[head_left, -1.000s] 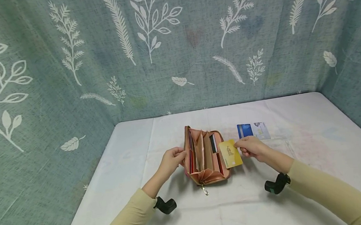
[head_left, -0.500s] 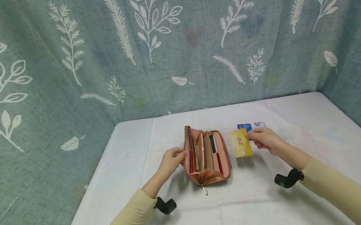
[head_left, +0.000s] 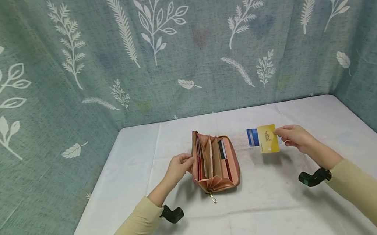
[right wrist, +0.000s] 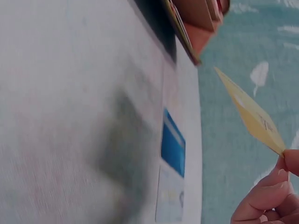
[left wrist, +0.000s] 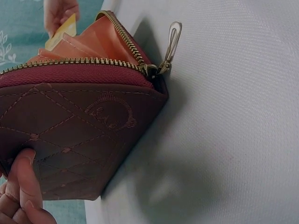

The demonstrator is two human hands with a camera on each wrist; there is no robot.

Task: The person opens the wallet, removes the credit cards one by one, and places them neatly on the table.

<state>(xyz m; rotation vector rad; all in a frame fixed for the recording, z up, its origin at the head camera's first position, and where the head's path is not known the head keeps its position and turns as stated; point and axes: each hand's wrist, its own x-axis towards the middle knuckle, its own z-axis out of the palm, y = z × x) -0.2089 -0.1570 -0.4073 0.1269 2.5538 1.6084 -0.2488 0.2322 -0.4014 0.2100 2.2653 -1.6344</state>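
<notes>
A zippered wallet (head_left: 234, 162), quilted brown outside and pink-orange inside, stands spread on the table, its accordion compartments facing up. My left hand (head_left: 178, 169) grips its left cover; the left wrist view shows fingers on the quilted face (left wrist: 70, 126). Dark and red cards (head_left: 222, 150) sit in the slots on the inner right side. Off to the wallet's right, my right hand (head_left: 294, 137) pinches a yellow card (head_left: 267, 139) by its right edge, raised above the table. Behind it in the head view lies a blue-and-white card (head_left: 252, 137), partly covered; the right wrist view shows more of this card (right wrist: 173, 149).
A white cloth (head_left: 184, 228) covers the table. Green leaf-patterned curtains (head_left: 173, 96) hang behind it and at both sides. A metal clasp (head_left: 213, 198) on the zipper sticks out at the wallet's near end. Each wrist wears a black camera (head_left: 314, 177).
My right hand has carried the yellow card from the wallet's right side rightward and away from me, over the blue-and-white card. The left hand and wallet have stayed in place.
</notes>
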